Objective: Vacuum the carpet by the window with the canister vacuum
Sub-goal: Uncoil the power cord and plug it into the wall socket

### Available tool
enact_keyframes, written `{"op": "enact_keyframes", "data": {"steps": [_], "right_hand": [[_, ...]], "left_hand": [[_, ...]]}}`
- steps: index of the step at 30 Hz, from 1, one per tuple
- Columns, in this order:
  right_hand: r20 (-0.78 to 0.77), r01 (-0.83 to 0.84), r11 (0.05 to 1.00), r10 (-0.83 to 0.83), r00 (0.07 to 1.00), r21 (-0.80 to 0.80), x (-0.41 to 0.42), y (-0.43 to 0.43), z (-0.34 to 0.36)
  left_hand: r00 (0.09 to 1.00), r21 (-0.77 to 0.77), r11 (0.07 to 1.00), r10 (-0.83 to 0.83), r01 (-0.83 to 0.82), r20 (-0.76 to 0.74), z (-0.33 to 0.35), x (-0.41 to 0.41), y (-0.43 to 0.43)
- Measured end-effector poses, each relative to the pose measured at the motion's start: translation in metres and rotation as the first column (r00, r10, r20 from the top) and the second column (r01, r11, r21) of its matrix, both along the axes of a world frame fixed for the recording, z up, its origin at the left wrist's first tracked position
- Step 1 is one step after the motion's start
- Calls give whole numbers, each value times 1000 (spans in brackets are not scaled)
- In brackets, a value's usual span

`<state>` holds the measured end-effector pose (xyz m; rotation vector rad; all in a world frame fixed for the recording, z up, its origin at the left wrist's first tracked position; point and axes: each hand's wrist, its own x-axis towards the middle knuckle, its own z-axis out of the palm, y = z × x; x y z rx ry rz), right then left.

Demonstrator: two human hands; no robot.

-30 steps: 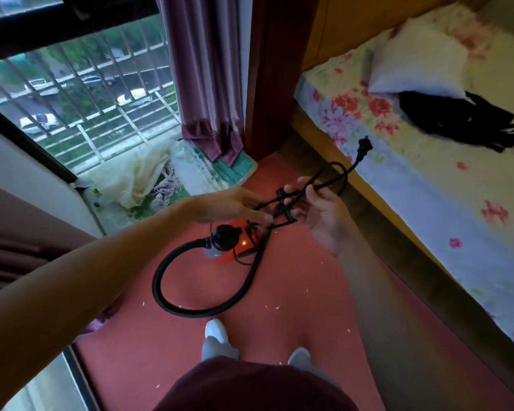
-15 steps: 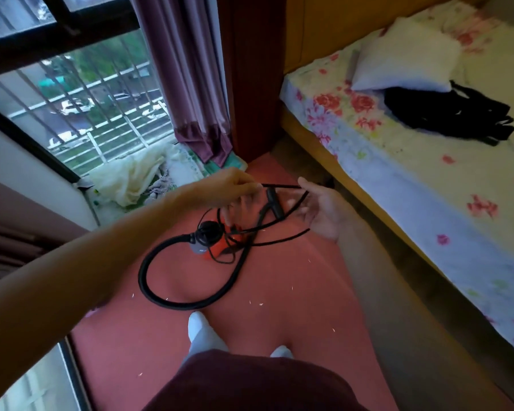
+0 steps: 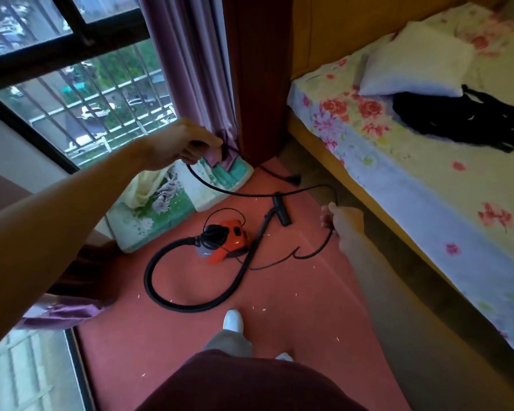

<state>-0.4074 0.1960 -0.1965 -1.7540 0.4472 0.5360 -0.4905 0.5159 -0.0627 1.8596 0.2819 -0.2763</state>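
A small red canister vacuum (image 3: 230,239) sits on the red carpet (image 3: 279,336) below the window (image 3: 71,84). Its black hose (image 3: 172,301) loops toward me and ends in a nozzle (image 3: 282,210) lying on the carpet. The black power cord (image 3: 249,193) stretches between my hands. My left hand (image 3: 181,146) pinches one part of it, raised near the curtain. My right hand (image 3: 343,219) grips the cord lower, beside the bed. The plug (image 3: 292,179) lies on the carpet by the wooden post.
A bed (image 3: 427,173) with a floral sheet, a white pillow (image 3: 415,66) and black clothing (image 3: 463,120) fills the right side. A purple curtain (image 3: 190,69) hangs by a dark wooden post (image 3: 258,78). A folded mat with cloths (image 3: 166,203) lies under the window. Small white specks dot the carpet.
My hands have moved apart, left up toward the curtain and right toward the bed, pulling the bundled cord out straight. The plug has dropped to the carpet.
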Motion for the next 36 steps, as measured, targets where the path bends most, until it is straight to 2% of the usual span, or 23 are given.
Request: {"op": "enact_keyframes", "data": {"steps": [2, 5, 7, 8, 9, 10, 12, 14, 15, 17, 21, 24, 30, 32, 36], "right_hand": [[-40, -15, 995, 11, 999, -97, 3, 4, -13], [-79, -212, 907, 197, 977, -365, 12, 6, -18], [-65, -316, 863, 317, 946, -395, 21, 21, -6], [-21, -311, 902, 320, 947, -298, 23, 30, 5], [32, -277, 953, 283, 959, -119, 27, 43, 20], [74, -242, 964, 235, 969, 112, 33, 56, 36], [103, -188, 842, 157, 982, 506, 51, 80, 72], [105, -144, 692, 99, 990, 708, 77, 96, 103], [117, -133, 653, 68, 991, 746, 91, 102, 114], [118, -96, 640, 8, 993, 763, 119, 107, 120], [55, 8, 684, -70, 996, 730, 181, 105, 109], [13, 43, 692, -75, 997, 721, 226, 96, 102], [29, -125, 781, 135, 990, 612, 311, 83, 80], [28, -163, 784, 182, 983, 598, 334, 82, 78], [6, -196, 767, 243, 970, 611, 378, 89, 79]], "left_hand": [[998, -121, 991, 56, -51, 37, 2, 15, 5], [992, -329, 943, 88, -53, 92, 5, 41, 11], [991, -421, 907, 69, -16, 111, 6, 61, 12], [993, -445, 895, 38, 17, 114, 6, 71, 9], [993, -448, 892, -3, 57, 121, 6, 81, 6], [991, -429, 898, -44, 95, 126, 5, 91, 1], [988, -357, 924, -104, 139, 117, 1, 106, -9], [984, -302, 938, -146, 171, 103, -5, 116, -17], [982, -287, 940, -160, 182, 100, -10, 122, -20], [980, -266, 944, -174, 193, 96, -21, 134, -24], [980, -223, 955, -196, 195, 20, -51, 162, -29], [986, -209, 965, -166, 157, -26, -68, 191, -33], [988, -169, 984, 36, -61, -147, -73, 278, -65], [982, -143, 984, 82, -106, -168, -78, 301, -78], [944, -173, 939, 264, -299, -199, -92, 334, -85]]}}
